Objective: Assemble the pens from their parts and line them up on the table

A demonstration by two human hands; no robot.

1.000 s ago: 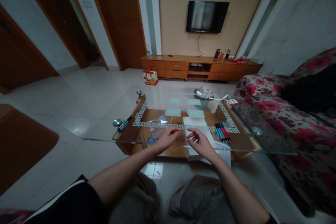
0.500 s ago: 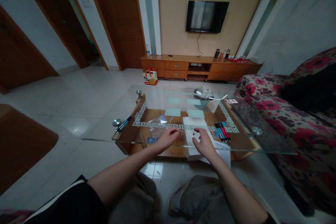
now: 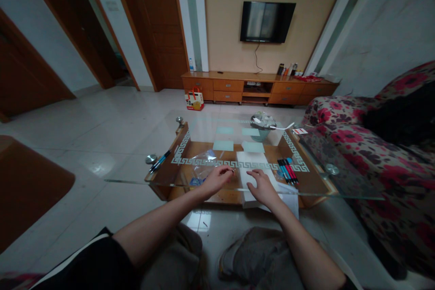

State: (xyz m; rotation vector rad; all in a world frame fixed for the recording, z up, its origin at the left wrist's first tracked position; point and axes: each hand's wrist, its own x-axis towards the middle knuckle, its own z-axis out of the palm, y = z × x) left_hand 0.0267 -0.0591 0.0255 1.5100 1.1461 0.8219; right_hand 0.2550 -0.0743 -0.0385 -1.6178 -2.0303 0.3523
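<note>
Pinching something tiny (too small to name) between thumb and fingertips, the left hand point(image 3: 217, 178) hovers over the glass worktop point(image 3: 326, 186) — its grip narrow. The right hand point(image 3: 263, 185) lies flat, fingers spread, on the white paper point(image 3: 253, 162). A loose pinch could drop the piece onto the floor — hard to find.

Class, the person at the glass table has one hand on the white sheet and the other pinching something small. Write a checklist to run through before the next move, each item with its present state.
1. Right hand flat on the white sheet: ok.
2. Left hand pinching a small item: ok; what the item is, cannot tell.
3. Pens lying clear of the right hand, to its right: ok.
4. Plastic bag within reach of the left hand: ok, it lies just beyond it.
5. Sheet lying wholly on the glass table: not ok, the near edge appears to overhang.
</note>
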